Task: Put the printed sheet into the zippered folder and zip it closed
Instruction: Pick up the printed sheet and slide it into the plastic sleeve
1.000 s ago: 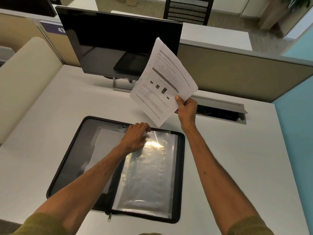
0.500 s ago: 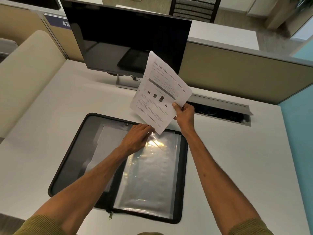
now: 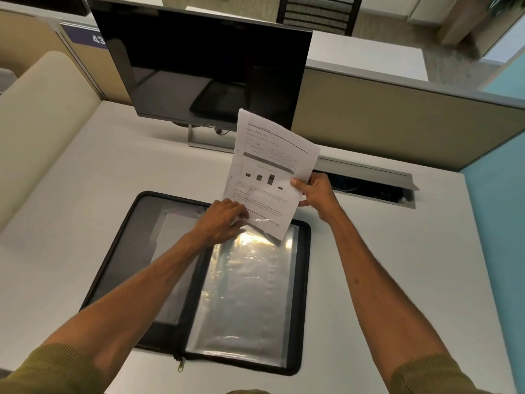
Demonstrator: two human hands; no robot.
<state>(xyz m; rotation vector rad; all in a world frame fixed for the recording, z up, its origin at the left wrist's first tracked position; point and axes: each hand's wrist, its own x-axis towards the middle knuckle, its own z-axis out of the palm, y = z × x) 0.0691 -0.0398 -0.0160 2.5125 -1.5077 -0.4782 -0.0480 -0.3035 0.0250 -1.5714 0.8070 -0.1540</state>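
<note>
Now that the right hand (image 3: pixel 316 191) has brought the printed sheet (image 3: pixel 270 172) down from where it hung a second ago, well above the folder and in front of the monitor, the paper's lower corner has reached the mouth of the clear plastic sleeve (image 3: pixel 247 285) at about 12 o'clock of the zippered folder (image 3: pixel 305 280). That hand is closed on the sheet's right edge, thumb on the printed face and fingers behind it, and holds the page tilted with its top leaning toward 11 o'clock. The left hand (image 3: pixel 223 220) has stayed at the sleeve's upper edge; its fingers are curled there and seem to pinch or lift the plastic film, though whether they truly grip it or only press it I cannot tell. The two hands now sit just beside each other, with the sheet's lower corner touching or slipping behind the raised film, where a bright glare hides the exact overlap. I judge the insertion is only beginning: nearly all of the page is outside the sleeve. The folder lies open and flat on the white table (image 3: pixel 397 265), its zipper pull (image 3: pixel 180 365) hanging at 6 o'clock, so zipping is not yet started. Beyond, at 12 o'clock, stands the dark monitor (image 3: pixel 199 66), and at 2 o'clock a cable slot (image 3: pixel 372 186) is sunk in the table.
</note>
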